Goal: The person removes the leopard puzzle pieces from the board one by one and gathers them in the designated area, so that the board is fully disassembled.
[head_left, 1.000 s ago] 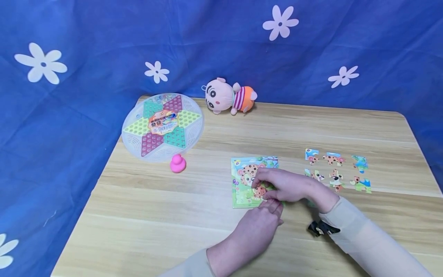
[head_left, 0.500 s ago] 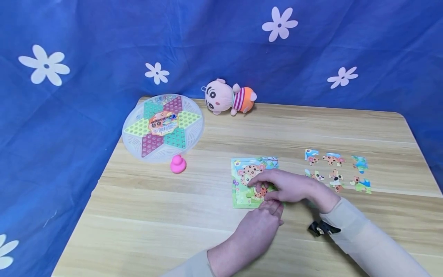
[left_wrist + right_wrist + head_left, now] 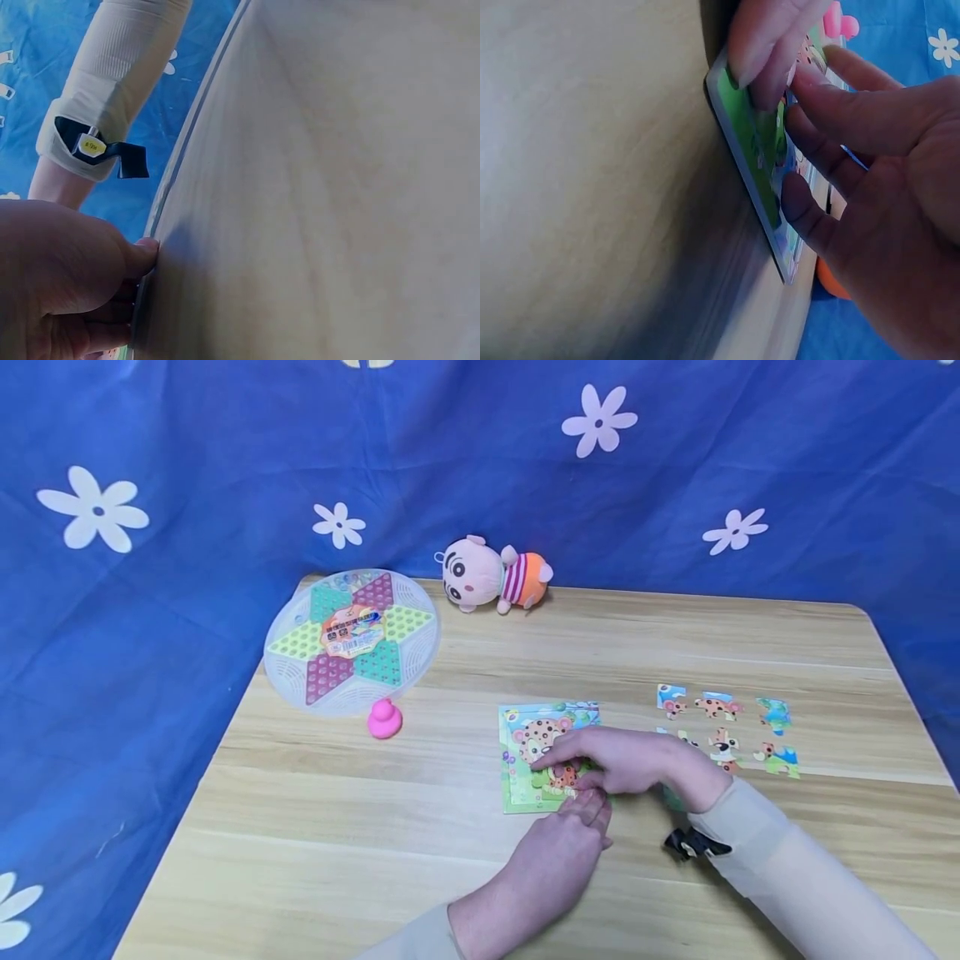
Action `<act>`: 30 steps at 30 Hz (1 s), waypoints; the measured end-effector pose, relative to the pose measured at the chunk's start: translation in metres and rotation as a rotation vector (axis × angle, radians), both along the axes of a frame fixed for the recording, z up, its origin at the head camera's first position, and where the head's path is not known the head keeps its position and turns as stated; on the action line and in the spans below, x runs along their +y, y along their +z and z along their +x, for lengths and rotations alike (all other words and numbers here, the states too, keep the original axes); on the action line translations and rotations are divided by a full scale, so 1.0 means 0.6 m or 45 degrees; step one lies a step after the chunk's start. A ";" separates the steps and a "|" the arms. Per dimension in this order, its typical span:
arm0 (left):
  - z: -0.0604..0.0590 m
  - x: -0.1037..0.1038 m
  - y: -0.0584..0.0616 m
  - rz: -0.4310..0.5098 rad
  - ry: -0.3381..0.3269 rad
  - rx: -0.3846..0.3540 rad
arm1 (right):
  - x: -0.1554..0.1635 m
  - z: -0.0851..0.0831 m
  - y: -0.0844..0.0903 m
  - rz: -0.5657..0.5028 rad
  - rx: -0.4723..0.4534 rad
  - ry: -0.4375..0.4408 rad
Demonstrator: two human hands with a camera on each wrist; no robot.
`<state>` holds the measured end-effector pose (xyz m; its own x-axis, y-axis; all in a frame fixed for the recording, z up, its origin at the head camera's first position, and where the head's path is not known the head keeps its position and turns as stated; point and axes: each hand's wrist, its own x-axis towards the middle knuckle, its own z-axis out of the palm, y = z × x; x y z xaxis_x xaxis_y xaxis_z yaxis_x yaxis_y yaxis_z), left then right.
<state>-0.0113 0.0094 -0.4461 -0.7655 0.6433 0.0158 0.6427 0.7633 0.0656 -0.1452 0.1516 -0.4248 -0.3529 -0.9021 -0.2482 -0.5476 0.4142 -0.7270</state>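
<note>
A green puzzle board point(image 3: 517, 777) with a spotted cartoon leopard lies mid-table. My right hand point(image 3: 600, 760) lies flat across it, fingers stretched left and pressing a piece into the picture. My left hand point(image 3: 558, 856) comes from below, and its fingertips point(image 3: 592, 802) touch the board's near edge. In the right wrist view the board point(image 3: 750, 150) appears edge-on, with my right hand point(image 3: 855, 142) lying on it and the left fingers point(image 3: 761, 45) on its rim. The left wrist view shows my left hand point(image 3: 60, 277) against the tabletop.
Several loose puzzle pieces point(image 3: 720, 706) lie to the right of the board. A round star-pattern checkers set point(image 3: 351, 639) and a pink duck point(image 3: 385, 718) sit at the left, a plush doll point(image 3: 491, 575) at the back. A black clip point(image 3: 693, 843) hangs from the right sleeve.
The right hand's fingers have straightened and slid a little left over the board, pressing the piece down. The left hand has stayed at the board's near edge.
</note>
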 end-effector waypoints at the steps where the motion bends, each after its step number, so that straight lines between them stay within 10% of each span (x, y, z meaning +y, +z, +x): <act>1: 0.000 0.000 0.000 0.002 0.000 0.000 | -0.001 -0.001 0.001 0.005 -0.001 0.006; 14: -0.015 0.001 0.009 0.016 0.034 -0.138 | 0.000 -0.010 0.007 0.072 -0.004 -0.029; 30: -0.013 -0.001 0.010 0.030 0.028 -0.097 | -0.001 -0.015 0.003 -0.033 0.068 -0.045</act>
<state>-0.0193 0.0090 -0.4403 -0.7789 0.6266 -0.0276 0.6185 0.7746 0.1319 -0.1542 0.1512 -0.4227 -0.3966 -0.8948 -0.2049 -0.5711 0.4153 -0.7081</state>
